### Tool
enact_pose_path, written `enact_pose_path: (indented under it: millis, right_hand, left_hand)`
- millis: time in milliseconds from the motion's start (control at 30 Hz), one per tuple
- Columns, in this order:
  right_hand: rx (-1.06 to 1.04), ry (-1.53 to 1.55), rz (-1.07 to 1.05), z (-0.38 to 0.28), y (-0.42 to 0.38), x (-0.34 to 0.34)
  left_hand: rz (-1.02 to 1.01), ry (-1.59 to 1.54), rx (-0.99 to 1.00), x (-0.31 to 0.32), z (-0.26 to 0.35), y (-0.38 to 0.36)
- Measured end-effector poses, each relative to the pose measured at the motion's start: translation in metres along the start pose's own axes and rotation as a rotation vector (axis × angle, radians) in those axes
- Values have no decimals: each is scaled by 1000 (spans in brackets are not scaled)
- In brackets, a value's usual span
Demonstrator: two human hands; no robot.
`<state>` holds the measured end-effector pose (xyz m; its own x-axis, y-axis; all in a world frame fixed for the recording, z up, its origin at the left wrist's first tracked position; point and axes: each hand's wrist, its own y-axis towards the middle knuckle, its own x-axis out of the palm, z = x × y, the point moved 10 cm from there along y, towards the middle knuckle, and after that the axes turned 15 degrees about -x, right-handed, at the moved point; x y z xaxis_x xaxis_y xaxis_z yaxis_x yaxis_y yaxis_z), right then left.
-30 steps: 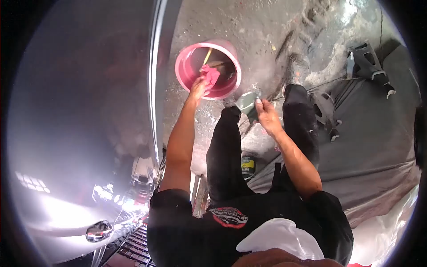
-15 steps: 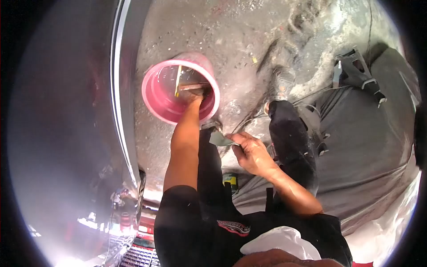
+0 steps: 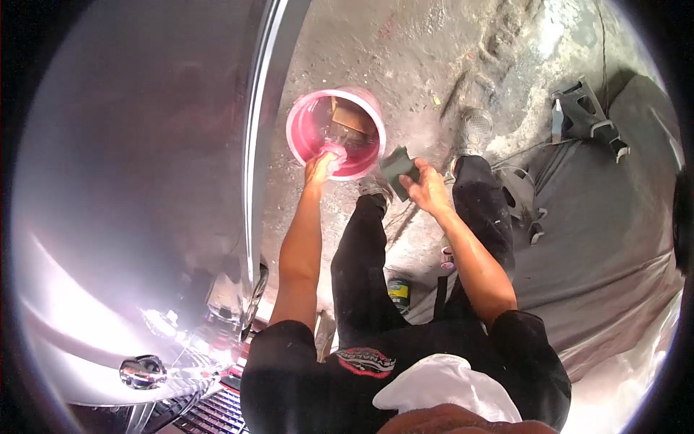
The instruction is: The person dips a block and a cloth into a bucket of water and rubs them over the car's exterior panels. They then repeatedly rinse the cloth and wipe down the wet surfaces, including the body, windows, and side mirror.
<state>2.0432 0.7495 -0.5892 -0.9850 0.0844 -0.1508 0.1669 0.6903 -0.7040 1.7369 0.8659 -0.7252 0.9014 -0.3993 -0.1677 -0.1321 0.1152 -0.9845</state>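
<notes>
My left hand (image 3: 316, 169) is closed around a crumpled pink cloth (image 3: 333, 155) at the near rim of a pink bucket (image 3: 295, 134). Water seems to run from the cloth into the bucket. Inside the bucket, a tan block (image 3: 352, 118) shows in the water. Between the thumb and fingers of my right hand (image 3: 428, 188) is a dark green sheet of sandpaper (image 3: 398, 172), slightly bent. It is held just right of the bucket, above my shoe.
A glossy grey car body (image 3: 144, 159) with a bright trim strip (image 3: 254, 108) fills the left side. A grey cover (image 3: 593, 210) drapes over something at right, with a black bracket-like part (image 3: 582, 112) on it. A green-and-yellow can (image 3: 398, 291) stands between my legs.
My left hand has come up out of the bucket's water with the pink cloth. My right hand has raised the sandpaper toward the bucket. The view has shifted, moving the bucket rightward.
</notes>
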Motion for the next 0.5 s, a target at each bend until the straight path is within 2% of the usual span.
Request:
enact_pose_path:
  millis: [33, 67, 133, 200, 267, 300, 333, 367, 400, 433, 467, 500]
  right_hand:
    - [10, 27, 27, 13, -1, 4]
    - [19, 52, 60, 27, -2, 5]
    - [16, -10, 90, 45, -7, -3]
    - [15, -77, 124, 71, -17, -21]
    - [129, 25, 86, 107, -33, -42]
    - [49, 57, 169, 99, -46, -75]
    - [-38, 84, 254, 83, -61, -107]
    - [-26, 121, 287, 53, -86, -148]
    - [148, 347, 277, 58, -104, -167]
    - [37, 129, 330, 37, -122, -211]
    - [-49, -108, 398, 15, -143, -253]
    - [-131, -60, 413, -10, -164, -282]
  left_hand:
    - [24, -88, -88, 5, 9, -30]
    - [21, -75, -73, 5, 10, -37]
    - [-127, -386, 103, 8, 19, -36]
    - [-169, -466, 121, 10, 25, -43]
    - [-141, -612, 182, 9, 48, -64]
    - [-168, -598, 210, 15, 65, -80]
    - [-24, -635, 110, 11, 67, -93]
    - [-35, -668, 106, 22, 83, -109]
    - [-46, -701, 102, 33, 98, -126]
    - [-211, -727, 204, 55, 131, -145]
    - [-318, -654, 213, 77, 152, -163]
    - [-419, -573, 237, 101, 183, -189]
